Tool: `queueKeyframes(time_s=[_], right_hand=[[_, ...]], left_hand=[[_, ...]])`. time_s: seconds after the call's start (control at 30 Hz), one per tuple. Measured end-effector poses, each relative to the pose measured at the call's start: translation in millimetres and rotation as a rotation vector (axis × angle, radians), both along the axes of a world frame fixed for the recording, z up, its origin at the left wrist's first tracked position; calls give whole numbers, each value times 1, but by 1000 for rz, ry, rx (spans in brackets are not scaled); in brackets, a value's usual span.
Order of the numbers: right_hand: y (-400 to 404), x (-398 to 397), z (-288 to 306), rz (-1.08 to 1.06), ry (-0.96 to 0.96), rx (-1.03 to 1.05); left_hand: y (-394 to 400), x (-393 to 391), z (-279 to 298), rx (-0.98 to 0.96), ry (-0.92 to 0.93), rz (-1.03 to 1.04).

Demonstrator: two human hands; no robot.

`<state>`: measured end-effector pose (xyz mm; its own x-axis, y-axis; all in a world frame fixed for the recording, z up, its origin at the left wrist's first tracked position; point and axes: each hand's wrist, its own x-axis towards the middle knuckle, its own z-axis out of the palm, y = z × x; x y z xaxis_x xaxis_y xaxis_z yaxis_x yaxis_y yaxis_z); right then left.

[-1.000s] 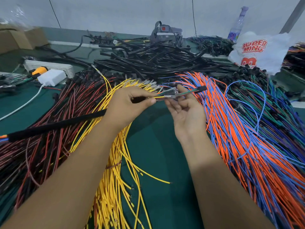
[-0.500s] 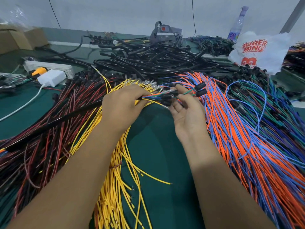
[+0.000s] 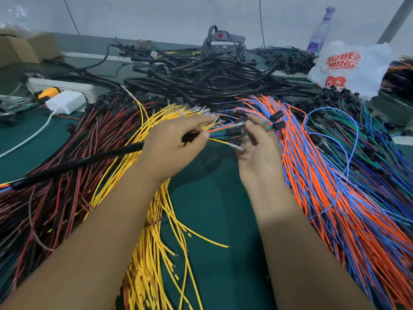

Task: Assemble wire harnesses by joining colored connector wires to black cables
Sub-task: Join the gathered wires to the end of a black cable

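Your left hand (image 3: 172, 148) grips the end of a long black sheathed cable (image 3: 78, 163), fingers curled round it where a fan of thin coloured wires (image 3: 220, 130) in green, orange, blue and yellow comes out of the sheath; the cable itself runs away to your left, slanting down across the dark red and black wire pile (image 3: 55, 175) toward the bench edge. Your right hand (image 3: 259, 151) is turned palm up just beside the left, its fingers (image 3: 253, 128) curled and pinching the loose ends of those coloured wires, among small black cylindrical connectors (image 3: 277, 120) and clear-sleeved metal terminals. Two of the black connectors stick out past your right fingertips on short green leads. The whole bundle is held in the air between your hands, above the dark green bench (image 3: 212, 209). Under your left forearm lies a thick sheaf of yellow wires (image 3: 154, 253), fanning out toward you. To your right a broad heap of orange and blue wires (image 3: 335, 198) stretches along the bench, with green and dark blue wires (image 3: 380, 148) beyond it. Farther back sits a tangle of black cables (image 3: 212, 77), and at the far right a white plastic bag with red lettering (image 3: 348, 68) with a clear plastic bottle (image 3: 319, 34) behind it. At the far left are a white power strip (image 3: 73, 87) and a white plug-in adapter (image 3: 64, 101).
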<state>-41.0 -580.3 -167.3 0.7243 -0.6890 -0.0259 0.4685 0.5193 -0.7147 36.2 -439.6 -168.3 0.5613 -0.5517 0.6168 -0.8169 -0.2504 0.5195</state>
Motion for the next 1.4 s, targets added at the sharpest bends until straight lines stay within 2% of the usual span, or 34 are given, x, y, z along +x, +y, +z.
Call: queueKeyframes(time_s=[0.13, 0.33, 0.53, 0.9, 1.0, 1.27, 1.4], right_hand=[[2, -1, 0, 41, -18, -79], [2, -1, 0, 89, 14, -201], [3, -1, 2, 31, 102, -288], [5, 3, -3, -24, 207, -482], [8, 3, -4, -12, 204, -534], [11, 2, -6, -10, 163, -598], [6, 4, -7, -90, 199, -470]], left_hand=[[-1, 3, -1, 82, 15, 27], [-1, 8, -5, 89, 64, 112], [-2, 8, -7, 142, -80, 193], [-1, 6, -6, 128, -119, 209], [1, 6, -3, 195, -152, 226], [2, 7, -5, 356, -102, 127], [-2, 2, -1, 392, -118, 52]])
